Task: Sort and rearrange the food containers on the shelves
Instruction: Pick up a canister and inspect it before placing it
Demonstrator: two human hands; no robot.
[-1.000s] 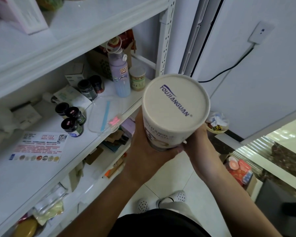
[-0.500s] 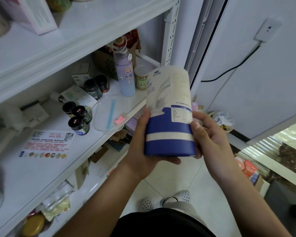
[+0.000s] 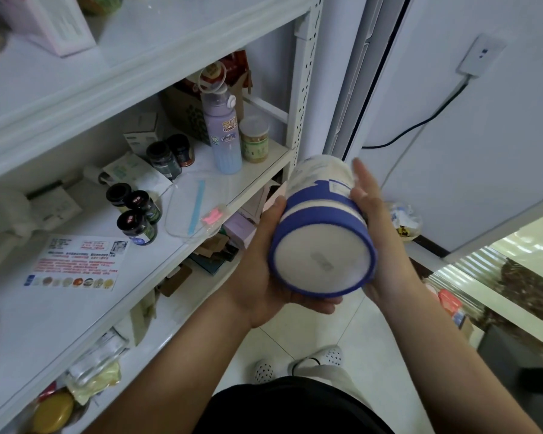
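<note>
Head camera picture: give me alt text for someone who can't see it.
A person's left hand and right hand hold a cream and blue cardboard canister tipped base-first toward the camera, beside white metal shelves. The middle shelf carries dark glass jars and a lilac plastic water bottle.

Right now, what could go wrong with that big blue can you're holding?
1. The can is tilted, and the right hand only presses flat against it, so it might slip and drop toward the shoes.
2. Sliding it onto the shelf could knock over the purple bottle standing near its end.
</note>
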